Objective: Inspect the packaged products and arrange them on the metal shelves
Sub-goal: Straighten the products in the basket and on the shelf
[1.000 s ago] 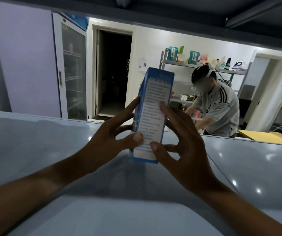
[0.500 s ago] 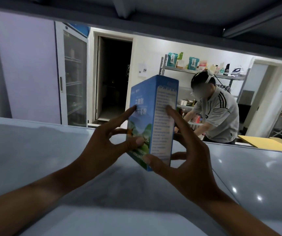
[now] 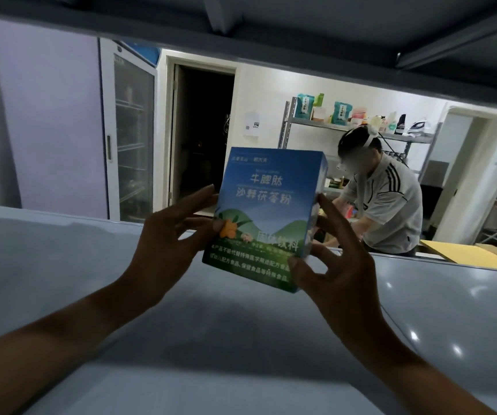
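Observation:
A blue and green product box (image 3: 266,211) with white print is held upright above the grey metal shelf (image 3: 91,265), its front face turned toward me. My left hand (image 3: 166,238) pinches its left edge between thumb and fingers. My right hand (image 3: 334,268) pinches the right edge and lower right corner. The box hangs a little above the shelf surface, not touching it.
The underside of an upper shelf (image 3: 271,22) hangs close overhead. Beyond the shelf, a person in a grey shirt (image 3: 385,205) bends at another metal rack (image 3: 358,130) loaded with packages. A glass-door fridge (image 3: 130,139) and a dark doorway (image 3: 202,133) stand at the back left.
Both hands have turned the box about its upright axis, from the narrow text side facing me to the broad front face. The fingers have shifted to the box's edges.

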